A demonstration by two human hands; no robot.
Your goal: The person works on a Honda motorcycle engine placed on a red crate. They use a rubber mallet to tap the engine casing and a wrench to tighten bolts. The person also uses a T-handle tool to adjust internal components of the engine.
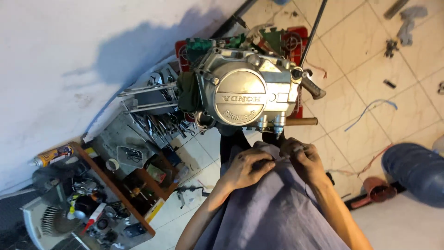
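Down close, grey cloth (273, 213) draped over the lap, both hands meeting at its far edge. Left hand (245, 167) curled knuckles-up, grip pressed together on a fold of the cloth. Right hand (303, 157) just beside it, grip pinching a small pale piece (296, 149), too small to make out. Right above the hands, a silver engine (245, 92) on its side, round cover facing up, a brown peg (301, 121) and a grey pedal (312, 87) jutting out to the right. Off to the left, a wooden shelf (115, 194) crammed with tools and a tube (51, 155) against the white wall. Farther out, tiled floor (360, 41), a blue cord (370, 110), a blue water jug (416, 169) at right.
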